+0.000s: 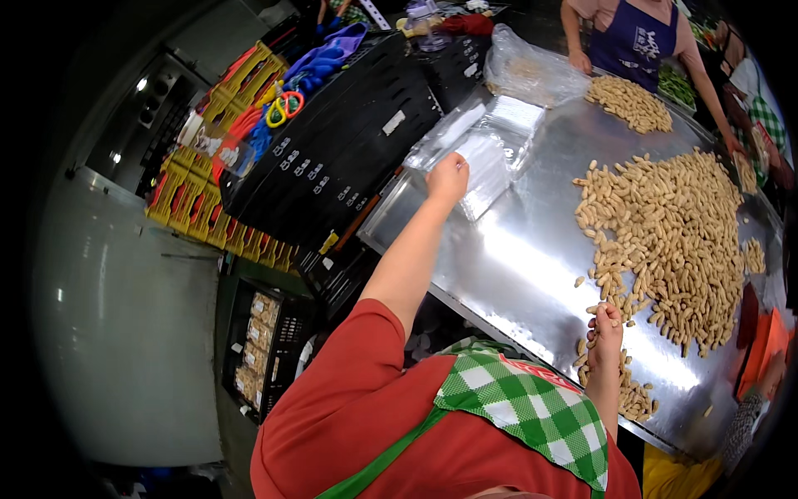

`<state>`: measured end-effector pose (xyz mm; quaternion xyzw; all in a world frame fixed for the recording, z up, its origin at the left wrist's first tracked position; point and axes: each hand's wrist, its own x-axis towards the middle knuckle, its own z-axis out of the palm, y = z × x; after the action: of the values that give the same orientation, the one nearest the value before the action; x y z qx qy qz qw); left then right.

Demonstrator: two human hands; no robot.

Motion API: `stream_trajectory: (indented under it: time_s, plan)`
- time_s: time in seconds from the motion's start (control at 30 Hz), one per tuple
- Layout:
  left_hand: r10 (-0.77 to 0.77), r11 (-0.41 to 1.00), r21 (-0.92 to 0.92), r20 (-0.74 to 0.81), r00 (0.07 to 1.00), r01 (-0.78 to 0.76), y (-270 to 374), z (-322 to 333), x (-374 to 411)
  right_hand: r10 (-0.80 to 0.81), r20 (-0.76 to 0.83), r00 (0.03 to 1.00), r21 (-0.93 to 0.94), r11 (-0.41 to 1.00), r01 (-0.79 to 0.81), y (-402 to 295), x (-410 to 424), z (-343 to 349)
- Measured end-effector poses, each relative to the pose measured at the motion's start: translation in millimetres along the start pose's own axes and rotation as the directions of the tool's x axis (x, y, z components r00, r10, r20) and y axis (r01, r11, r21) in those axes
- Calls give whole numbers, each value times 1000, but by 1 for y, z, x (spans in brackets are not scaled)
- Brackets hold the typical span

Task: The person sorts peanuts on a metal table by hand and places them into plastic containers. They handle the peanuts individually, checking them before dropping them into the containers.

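My left hand (447, 179) is over a stack of clear plastic bags (487, 163) at the left end of the metal table. Its fingers are curled against the bags; whether one is pinched between them is unclear. Near the table's front edge, my right hand (606, 337) holds a few unshelled peanuts, one (592, 309) poking out at the fingertips. Just beyond that hand spreads a large heap of peanuts (679, 249). A smaller pile of peanuts (634, 399) lies beside my right wrist, partly hidden by the forearm.
Black crates (349, 125) stand left of the table (530, 249), with scissors (285, 109) and blue gloves (321, 65) on top. A floor crate (280, 349) holds packed bags. Across the table, a person in a purple apron (636, 47) stands by another peanut pile (629, 103) and a large plastic bag (530, 68).
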<state>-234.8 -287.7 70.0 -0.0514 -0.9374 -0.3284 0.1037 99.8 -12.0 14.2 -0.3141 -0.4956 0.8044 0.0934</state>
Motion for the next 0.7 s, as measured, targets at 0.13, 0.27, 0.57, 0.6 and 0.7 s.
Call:
stream_trajectory:
  time_s: [0.13, 0.27, 0.57, 0.6, 0.7]
  plan:
    - [-112, 973, -199, 35, 993, 117, -19, -1, 5, 8, 48, 999, -33, 999, -6, -1, -2, 11]
    - [-48, 995, -94, -32, 998, 45, -15, -2, -6, 4, 57, 998, -59, 998, -1, 3, -7, 10]
    - [466, 882, 225, -276, 841, -414, 19, -37, -38, 32, 17, 999, -19, 999, -32, 10, -26, 6]
    - [520, 853, 209, -265, 812, -478, 29, -41, -44, 9, 11, 1000, -20, 1000, -9, 6, -26, 4]
    - [687, 727, 193, -226, 691, -659, 49, -60, -84, -169, 17, 985, -159, 973, 170, -15, -24, 16]
